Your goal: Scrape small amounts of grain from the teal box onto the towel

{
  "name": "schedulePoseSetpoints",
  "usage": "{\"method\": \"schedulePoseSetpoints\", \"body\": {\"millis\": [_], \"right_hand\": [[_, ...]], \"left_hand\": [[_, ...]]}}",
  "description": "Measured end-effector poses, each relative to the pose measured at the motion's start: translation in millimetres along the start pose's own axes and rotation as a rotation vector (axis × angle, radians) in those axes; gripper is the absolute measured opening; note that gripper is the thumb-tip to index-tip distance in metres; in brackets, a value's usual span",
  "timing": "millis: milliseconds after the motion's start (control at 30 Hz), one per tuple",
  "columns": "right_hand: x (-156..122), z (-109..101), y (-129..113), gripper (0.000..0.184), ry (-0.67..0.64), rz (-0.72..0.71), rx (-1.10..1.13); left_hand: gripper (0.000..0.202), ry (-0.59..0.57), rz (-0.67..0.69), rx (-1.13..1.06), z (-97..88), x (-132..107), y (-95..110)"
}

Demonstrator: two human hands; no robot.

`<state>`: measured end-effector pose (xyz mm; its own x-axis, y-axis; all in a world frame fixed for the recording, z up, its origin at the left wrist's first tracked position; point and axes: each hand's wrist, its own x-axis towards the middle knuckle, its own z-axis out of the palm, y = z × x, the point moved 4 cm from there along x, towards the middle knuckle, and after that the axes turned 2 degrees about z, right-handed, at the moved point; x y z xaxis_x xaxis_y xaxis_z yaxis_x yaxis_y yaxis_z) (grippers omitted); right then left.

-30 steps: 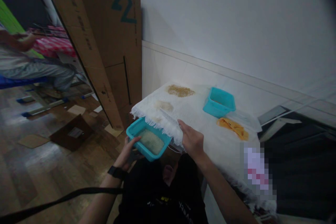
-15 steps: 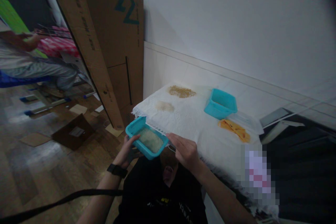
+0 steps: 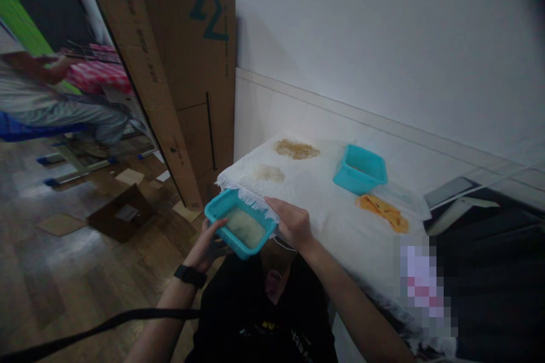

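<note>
My left hand point(image 3: 213, 238) is closed round the near left side of a teal plastic container point(image 3: 215, 210), its thumb over the rim. Pale grains like rice point(image 3: 246, 227) lie inside. At the table's front edge, my right hand point(image 3: 292, 221) is closed on the fringed edge of a white tablecloth point(image 3: 306, 187), and the fringe hangs over the container's far rim. On the cloth are a small pile of pale grains point(image 3: 269, 173) and a larger pile of tan grains point(image 3: 297, 149) behind it.
A second teal container point(image 3: 360, 173) stands at the back right of the table, near a clear plastic lid point(image 3: 406, 198) and an orange cloth point(image 3: 383, 212). A tall cardboard box point(image 3: 187, 68) rises on the left. Beyond it a person point(image 3: 38, 85) sits.
My right hand has moved slightly up and left along the cloth edge, and the fringe now lies over the container's far rim. The container stays almost where it was.
</note>
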<state>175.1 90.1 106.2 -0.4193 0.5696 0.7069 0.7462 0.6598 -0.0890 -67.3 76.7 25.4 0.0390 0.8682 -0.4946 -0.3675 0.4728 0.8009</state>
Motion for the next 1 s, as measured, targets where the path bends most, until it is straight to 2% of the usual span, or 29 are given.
{"method": "schedulePoseSetpoints", "body": {"millis": [100,233,300,367,467,500,567,667,800,1000], "right_hand": [[-11.9,-0.4,-10.5,0.058,-0.003,-0.034,0.021],[-23.5,-7.2,-27.1,0.066,0.071,-0.058,0.074],[-22.3,-14.3,-25.6,0.065,0.140,-0.039,0.102],[-17.2,-24.9,-9.3,0.056,0.244,0.051,0.075],[-9.7,-41.6,40.0,0.038,0.365,0.322,-0.084],[-8.1,-45.0,58.2,0.035,0.359,0.403,-0.132],[-6.6,-48.7,88.3,0.034,0.331,0.475,-0.201],[-8.2,-45.5,112.2,0.033,0.263,0.505,-0.250],[-10.1,-33.8,110.3,0.033,0.168,0.484,-0.227],[-17.7,-27.5,87.2,0.033,0.117,0.413,-0.247]], "left_hand": [[0.054,0.002,0.003,-0.005,-1.2,0.6,-0.9],[0.058,0.002,-0.004,-0.006,-0.9,-0.5,-0.8],[0.058,0.004,-0.006,0.000,-0.6,-1.1,-1.1],[0.059,0.005,-0.011,0.004,-0.4,-1.3,-2.4],[0.062,0.001,-0.023,-0.001,0.0,-1.3,-5.6],[0.063,-0.001,-0.024,-0.005,0.3,-1.5,-6.5],[0.065,-0.007,-0.030,-0.012,1.3,-2.0,-8.0],[0.069,-0.020,-0.040,-0.014,3.0,-3.4,-9.2],[0.071,-0.024,-0.037,-0.006,4.1,-5.0,-9.0],[0.072,-0.029,-0.047,0.009,5.3,-4.7,-9.8]]}}
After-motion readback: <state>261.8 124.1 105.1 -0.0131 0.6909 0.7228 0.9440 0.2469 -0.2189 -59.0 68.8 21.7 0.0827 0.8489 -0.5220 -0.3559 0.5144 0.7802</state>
